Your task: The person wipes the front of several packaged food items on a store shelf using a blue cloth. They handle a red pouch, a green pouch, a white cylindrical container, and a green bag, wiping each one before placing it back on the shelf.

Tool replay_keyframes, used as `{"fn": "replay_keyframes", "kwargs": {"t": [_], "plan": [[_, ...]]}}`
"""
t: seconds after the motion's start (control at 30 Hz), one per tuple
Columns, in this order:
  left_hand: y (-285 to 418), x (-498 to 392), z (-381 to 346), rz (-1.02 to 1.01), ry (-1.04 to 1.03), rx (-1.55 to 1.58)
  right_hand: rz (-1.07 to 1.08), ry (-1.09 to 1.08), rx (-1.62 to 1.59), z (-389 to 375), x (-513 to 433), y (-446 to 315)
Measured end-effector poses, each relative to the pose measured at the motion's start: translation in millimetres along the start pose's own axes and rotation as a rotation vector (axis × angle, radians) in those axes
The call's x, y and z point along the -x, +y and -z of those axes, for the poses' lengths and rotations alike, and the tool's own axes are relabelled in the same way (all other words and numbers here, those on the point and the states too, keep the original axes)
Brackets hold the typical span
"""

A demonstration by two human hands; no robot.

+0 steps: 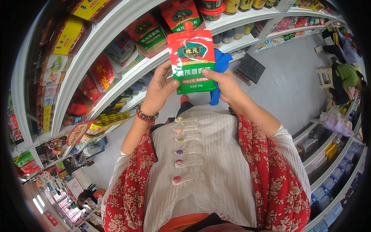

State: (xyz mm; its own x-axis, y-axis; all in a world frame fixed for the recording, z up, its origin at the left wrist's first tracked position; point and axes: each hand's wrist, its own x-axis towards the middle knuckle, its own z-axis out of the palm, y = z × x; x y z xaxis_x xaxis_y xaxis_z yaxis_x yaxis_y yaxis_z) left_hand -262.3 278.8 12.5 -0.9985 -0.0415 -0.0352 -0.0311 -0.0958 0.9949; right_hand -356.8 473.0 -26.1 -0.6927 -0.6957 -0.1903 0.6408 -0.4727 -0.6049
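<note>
A red and green spouted sauce pouch (pixel 192 65), its red cap pointing up, is held upright before my chest and bears writing on its front. My left hand (pixel 162 85) grips its lower left edge, with the thumb at the front and the fingers partly hidden behind. On the other side my right hand (pixel 227 82) pinches the pouch, thumb pressed on its face. A blue cloth (pixel 221 62) is bunched between that hand and the pouch, hanging down below the palm. Matching pouches (pixel 145 32) stand in an open carton on the shelf just beyond.
White store shelves (pixel 116 30) curve around the front and left, stocked with jars (pixel 68 34), packets and bottles. A low black-topped stool (pixel 251 68) stands on the grey floor. At right are people (pixel 347 74), a beige plastic stool (pixel 324 76) and more shelving (pixel 318 136).
</note>
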Motion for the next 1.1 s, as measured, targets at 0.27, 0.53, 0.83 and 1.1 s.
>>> {"fn": "replay_keyframes", "kwargs": {"t": [0.27,0.53,0.83,1.1], "plan": [[-11,-5,-6,0.038,0.233,-0.051,-0.048,-0.036,0.066,2,-3,7],[-20,-6,0,0.084,0.234,-0.032,-0.092,-0.029,0.069,8,-5,10],[-3,-14,7,0.091,0.314,-0.167,-0.008,-0.024,0.775,17,-2,5],[14,-25,22,-0.001,0.424,-0.232,0.123,0.013,0.690,11,-13,8]]}}
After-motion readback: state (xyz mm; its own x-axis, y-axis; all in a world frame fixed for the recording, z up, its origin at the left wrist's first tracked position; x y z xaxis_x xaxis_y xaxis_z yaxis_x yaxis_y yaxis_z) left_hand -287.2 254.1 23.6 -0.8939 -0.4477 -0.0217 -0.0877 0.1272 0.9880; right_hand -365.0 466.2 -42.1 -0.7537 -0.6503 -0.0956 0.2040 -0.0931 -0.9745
